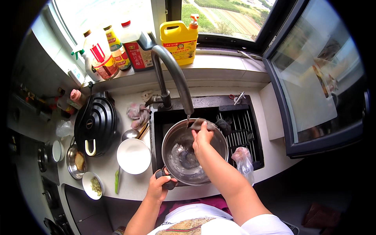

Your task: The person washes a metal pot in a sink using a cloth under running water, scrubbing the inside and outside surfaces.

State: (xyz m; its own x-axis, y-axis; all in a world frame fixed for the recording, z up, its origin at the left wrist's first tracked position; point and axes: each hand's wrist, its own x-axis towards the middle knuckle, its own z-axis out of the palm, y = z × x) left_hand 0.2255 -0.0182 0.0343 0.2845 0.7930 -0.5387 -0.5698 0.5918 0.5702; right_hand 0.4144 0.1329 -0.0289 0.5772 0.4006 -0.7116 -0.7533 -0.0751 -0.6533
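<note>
A round metal pot (pixel 175 138) with two black side handles sits in the black sink (pixel 157 129), water swirling at its bottom. My left hand (pixel 157 187) is closed around the pot's near-left black handle (pixel 169 185). Over the pot's far inner rim, my right hand (pixel 203 135) grips a grey-brown cloth (pixel 203 124). From the tall grey faucet (pixel 181 84) a thin stream of water falls beside the cloth into the pot. The second black handle (pixel 223 127) shows at the pot's far right.
A black drain rack (pixel 244 135) fills the sink's right side, with a plastic bag (pixel 244 164) at its near edge. Left of the sink are a white bowl (pixel 134 156), a ladle (pixel 130 134), a pink rag (pixel 138 113) and a black electric pan (pixel 96 127). The open window (pixel 290 147) juts in from the right.
</note>
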